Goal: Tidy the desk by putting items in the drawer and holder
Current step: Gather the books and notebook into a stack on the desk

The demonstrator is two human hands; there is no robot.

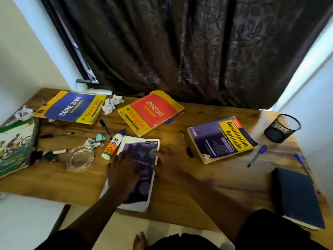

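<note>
A purple notebook point(142, 152) lies at the desk's front edge, partly overhanging it. My left hand point(123, 171) rests flat on its cover. My right hand point(168, 162) touches its right edge with the fingers curled at the side. A black mesh holder point(282, 128) stands empty at the right. Blue pens point(256, 156) point(300, 158) lie near it, and black pens point(187, 145) point(105, 128) lie by the books. A glue bottle point(112, 146) lies left of the notebook. No drawer is in view.
Three textbooks lie across the wooden desk point(225, 177): blue point(72, 107), red point(151, 111) and purple-yellow point(222, 138). A dark diary point(298, 197) lies front right, a green book point(15, 147) and a glass dish point(81, 156) at the left, with crumpled paper point(111, 103). A curtain hangs behind.
</note>
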